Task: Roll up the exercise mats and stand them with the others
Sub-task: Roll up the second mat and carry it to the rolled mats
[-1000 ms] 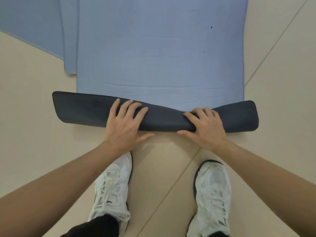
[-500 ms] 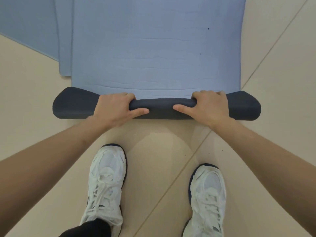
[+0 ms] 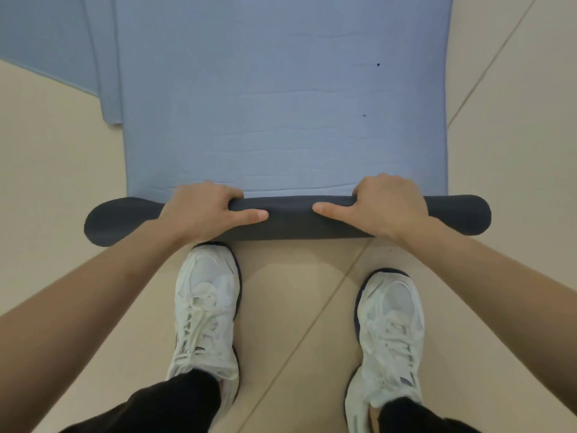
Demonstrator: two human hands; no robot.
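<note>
A blue exercise mat [image 3: 281, 98] lies flat on the floor ahead of me, its dark grey underside turned up in a short roll [image 3: 290, 220] at the near end. My left hand [image 3: 203, 210] grips the roll left of centre, fingers curled over its far side and thumb pointing inward along the near face. My right hand [image 3: 387, 207] grips it right of centre the same way. Both ends of the roll stick out past my hands, the left end flatter and looser.
Two more blue mats [image 3: 40, 42] lie overlapped at the upper left, partly under the one I hold. My white trainers [image 3: 206, 307] stand on the beige tiled floor [image 3: 53, 198] just behind the roll.
The folded dark edge has been turned over into a tighter roll. My fingers went from lying flat on it to curling over its far side, and my feet stepped closer.
</note>
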